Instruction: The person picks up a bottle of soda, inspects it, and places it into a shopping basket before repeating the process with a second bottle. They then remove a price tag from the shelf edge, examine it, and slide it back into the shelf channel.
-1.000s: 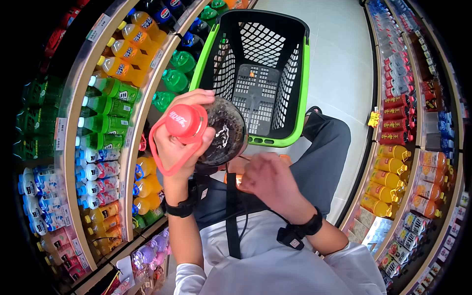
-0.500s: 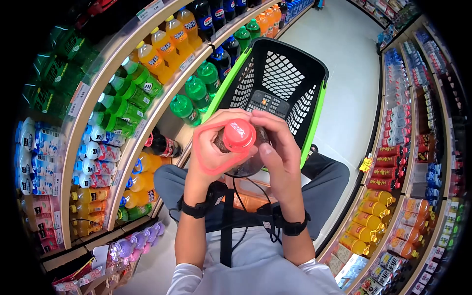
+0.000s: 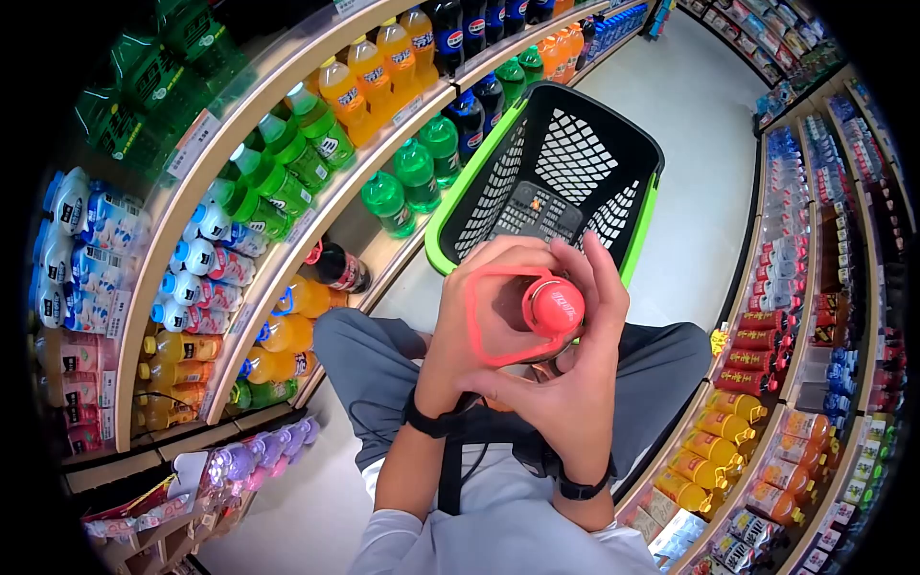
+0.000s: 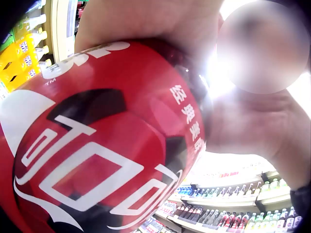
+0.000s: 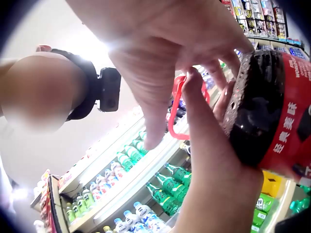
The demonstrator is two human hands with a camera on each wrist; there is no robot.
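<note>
A shop interior is shown, its drinks section identified by long shelves (image 3: 383, 134) on which bottles of the same kind are ranged in repeated rows: orange bottles (image 3: 343, 88), green bottles (image 3: 324, 125) and dark bottles with blue labels (image 3: 448, 31). Printed labels (image 3: 195, 144) are fixed along the shelf edges. The aisle floor (image 3: 704, 129) is bounded on the opposite side by a second bank of shelving (image 3: 806, 326), stocked with yellow bottles (image 3: 709, 448). A shopping basket (image 3: 649, 216) with a green rim is seen between the two banks.
</note>
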